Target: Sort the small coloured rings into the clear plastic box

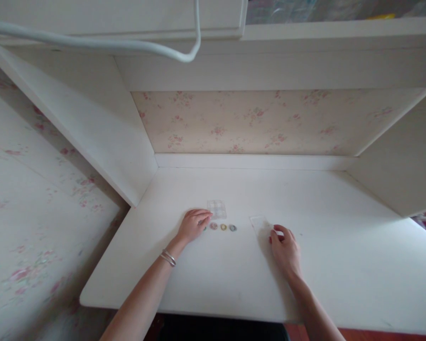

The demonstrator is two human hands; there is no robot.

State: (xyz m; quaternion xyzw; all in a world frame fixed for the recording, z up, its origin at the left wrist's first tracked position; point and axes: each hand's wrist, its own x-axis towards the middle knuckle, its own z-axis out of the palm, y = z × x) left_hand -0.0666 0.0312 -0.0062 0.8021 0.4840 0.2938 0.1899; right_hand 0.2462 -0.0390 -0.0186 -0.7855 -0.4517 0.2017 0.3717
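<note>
A white desk (234, 274) lies below me. My left hand (193, 225) rests palm down on it, fingertips beside a row of small coloured rings (223, 227) and just below a small clear compartment box (217, 208). It wears thin bracelets at the wrist. My right hand (286, 248) lies on the desk with its fingers curled at the near end of a clear flat lid (261, 223). Whether the fingers pinch the lid or only touch it is unclear.
White side panels (102, 142) and a floral back wall (262, 123) enclose the desk on three sides. A white shelf (305, 33) runs overhead, with a white cable (128, 45) hanging from it. Floral wallpaper covers the wall at the left.
</note>
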